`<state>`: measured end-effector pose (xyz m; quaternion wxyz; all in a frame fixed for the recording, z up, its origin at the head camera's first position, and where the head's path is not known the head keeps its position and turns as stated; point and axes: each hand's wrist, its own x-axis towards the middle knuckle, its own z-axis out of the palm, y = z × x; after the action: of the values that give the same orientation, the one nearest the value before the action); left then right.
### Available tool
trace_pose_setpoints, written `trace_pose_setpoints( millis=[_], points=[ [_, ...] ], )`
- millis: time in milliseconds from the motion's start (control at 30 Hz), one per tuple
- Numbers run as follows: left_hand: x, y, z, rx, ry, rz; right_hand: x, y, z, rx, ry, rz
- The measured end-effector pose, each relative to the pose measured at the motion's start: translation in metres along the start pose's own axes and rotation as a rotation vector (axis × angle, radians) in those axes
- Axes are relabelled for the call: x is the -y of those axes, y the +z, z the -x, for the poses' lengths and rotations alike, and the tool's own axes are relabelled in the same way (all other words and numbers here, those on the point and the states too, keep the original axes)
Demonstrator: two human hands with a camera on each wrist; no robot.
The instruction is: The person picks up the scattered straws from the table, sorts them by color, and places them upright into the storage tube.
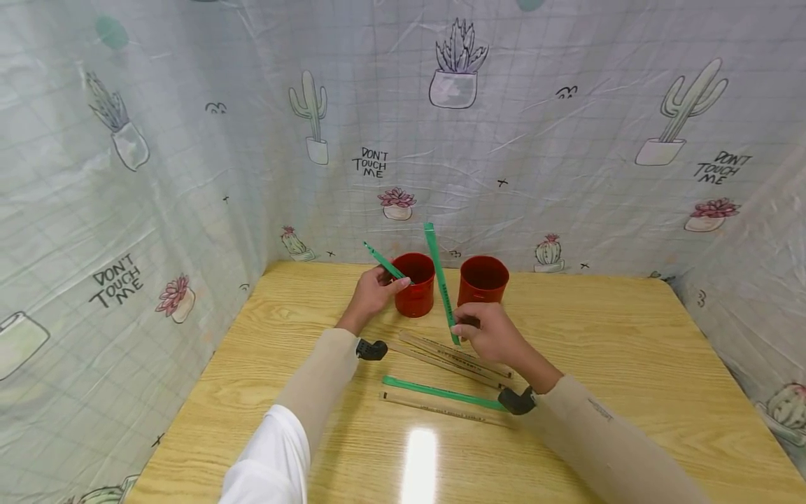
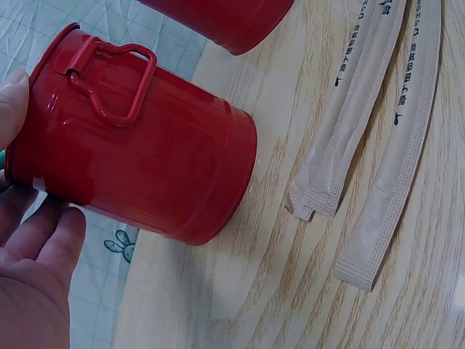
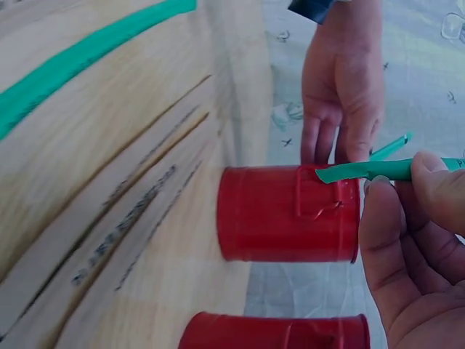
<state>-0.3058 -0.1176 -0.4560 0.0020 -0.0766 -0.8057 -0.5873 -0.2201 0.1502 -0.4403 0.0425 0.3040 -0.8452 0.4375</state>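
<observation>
My left hand (image 1: 376, 294) grips the left small red metal bucket (image 1: 415, 299), thumb at its rim and fingers along its side. A slim green paper-wrapped stick (image 1: 380, 257) leans at a slant over that rim, passing by the thumb, its lower end in the bucket mouth. My right hand (image 1: 491, 332) pinches a second green paper-wrapped stick (image 1: 439, 269) near its lower end, holding it nearly upright between the two buckets. In the right wrist view this stick (image 3: 389, 170) lies across the bucket's wire handle (image 3: 299, 193). The right red bucket (image 1: 483, 276) stands just beyond my right hand.
Several beige paper-wrapped sticks (image 1: 453, 360) lie on the wooden table (image 1: 598, 336) below the hands. Nearer me are another green wrapped stick (image 1: 441, 392) and a beige one (image 1: 434, 407). A cactus-print curtain (image 1: 504, 161) hangs behind the table and along its sides.
</observation>
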Motion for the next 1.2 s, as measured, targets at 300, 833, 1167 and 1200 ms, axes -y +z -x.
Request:
trace_pose_setpoints(
  millis=[300, 833, 1167, 1200],
  points=[
    [-0.002, 0.001, 0.001, 0.002, 0.008, 0.005, 0.009, 0.001, -0.024, -0.053, -0.017, -0.003],
    [-0.002, 0.0, 0.002, 0.003, 0.015, 0.008, 0.012, 0.001, -0.065, -0.074, 0.052, -0.048],
    [-0.001, 0.0, 0.001, 0.0, 0.019, 0.026, 0.009, 0.005, -0.09, -0.132, 0.102, -0.036],
    [-0.001, 0.0, 0.001, -0.003, 0.021, 0.023, 0.009, 0.005, -0.093, -0.143, 0.1, -0.026]
  ],
)
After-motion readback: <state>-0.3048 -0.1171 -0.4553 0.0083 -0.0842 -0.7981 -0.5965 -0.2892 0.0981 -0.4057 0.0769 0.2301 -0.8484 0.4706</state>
